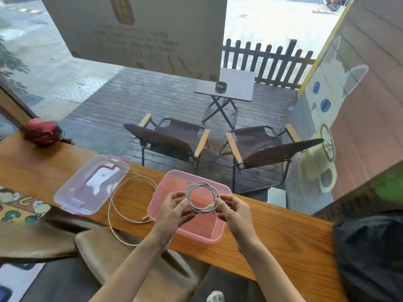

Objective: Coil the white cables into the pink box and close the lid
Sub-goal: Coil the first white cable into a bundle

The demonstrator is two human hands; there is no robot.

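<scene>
An open pink box (209,233) rests on the wooden counter (283,236). Above it I hold a white cable (201,188) wound into a small round coil. My left hand (174,210) pinches the coil's left side and my right hand (234,211) pinches its right side, near the plug end. A second white cable (113,201) lies loose on the counter left of the box, its loop hanging over the near edge. The clear lid (89,188) with pink latches lies upside down further left.
A red round object (41,131) sits at the counter's far left. A black bag (370,253) lies at the right end. A tan stool cushion (104,253) is below the near edge. Beyond the window are two folding chairs and a small table.
</scene>
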